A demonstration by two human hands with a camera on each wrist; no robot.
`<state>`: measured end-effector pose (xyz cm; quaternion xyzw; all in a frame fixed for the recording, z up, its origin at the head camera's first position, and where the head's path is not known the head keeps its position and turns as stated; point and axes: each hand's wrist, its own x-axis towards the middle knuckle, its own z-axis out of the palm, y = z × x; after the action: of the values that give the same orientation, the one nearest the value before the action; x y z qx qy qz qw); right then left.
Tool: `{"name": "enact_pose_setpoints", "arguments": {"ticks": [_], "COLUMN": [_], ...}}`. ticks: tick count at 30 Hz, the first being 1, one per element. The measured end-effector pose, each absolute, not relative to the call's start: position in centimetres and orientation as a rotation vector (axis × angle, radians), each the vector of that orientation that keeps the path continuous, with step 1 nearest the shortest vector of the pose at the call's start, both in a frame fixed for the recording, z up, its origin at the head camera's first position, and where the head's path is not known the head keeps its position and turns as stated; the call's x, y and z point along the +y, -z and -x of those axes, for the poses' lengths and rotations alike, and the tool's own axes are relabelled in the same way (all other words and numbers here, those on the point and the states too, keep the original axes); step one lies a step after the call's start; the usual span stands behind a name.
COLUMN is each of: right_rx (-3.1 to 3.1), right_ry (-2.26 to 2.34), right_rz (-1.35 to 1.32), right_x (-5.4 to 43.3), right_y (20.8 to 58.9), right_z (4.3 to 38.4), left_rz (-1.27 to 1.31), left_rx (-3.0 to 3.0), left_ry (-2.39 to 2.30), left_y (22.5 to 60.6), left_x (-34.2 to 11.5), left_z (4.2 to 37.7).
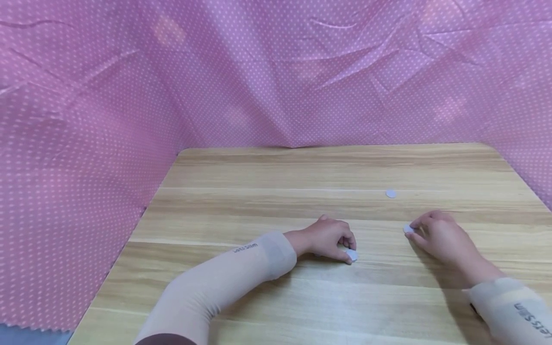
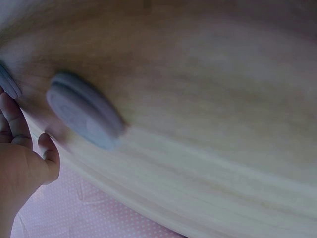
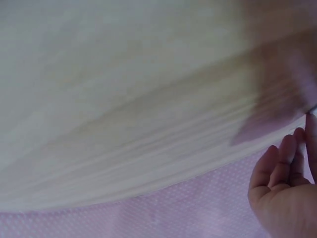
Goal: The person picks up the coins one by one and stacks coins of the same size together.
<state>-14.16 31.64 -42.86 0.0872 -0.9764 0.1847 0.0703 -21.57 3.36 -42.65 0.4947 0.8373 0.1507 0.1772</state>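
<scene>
My left hand (image 1: 328, 236) is low over the tabletop, pinching a pale grey round disc (image 1: 352, 255) between thumb and fingers. In the left wrist view that disc (image 2: 8, 82) shows at the left edge, by the fingertips. Nearer that wrist lies a thick grey disc (image 2: 81, 116) with a groove around its side, like two layers stacked; the head view shows only a sliver of it under the wrist. To the right, my right hand (image 1: 444, 237) pinches another pale disc (image 1: 408, 229) by its edge. The right wrist view shows curled fingers (image 3: 280, 166), its disc mostly out of frame.
One more pale disc (image 1: 390, 194) lies farther back on the wood-grain table (image 1: 258, 191), beyond both hands. Pink dotted cloth (image 1: 276, 86) hangs around the table's back and sides. Light sleeves (image 1: 233, 273) cover both forearms.
</scene>
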Motion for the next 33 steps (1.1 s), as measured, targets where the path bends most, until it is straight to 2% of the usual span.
{"name": "enact_pose_setpoints", "arguments": {"ticks": [21, 33], "right_rx": [-2.933, -2.909], "right_ry": [-0.654, -0.656], "right_rz": [-0.362, -0.526], "right_x": [27.3, 25.1], "right_y": [42.9, 43.0], "right_z": [13.3, 13.5], "left_rz": [-1.412, -1.414], "left_rx": [2.365, 2.366], "left_ry": [-0.426, -0.426], "left_y": [42.5, 42.6], "left_x": [3.3, 3.6], "left_z": [21.6, 21.8]}}
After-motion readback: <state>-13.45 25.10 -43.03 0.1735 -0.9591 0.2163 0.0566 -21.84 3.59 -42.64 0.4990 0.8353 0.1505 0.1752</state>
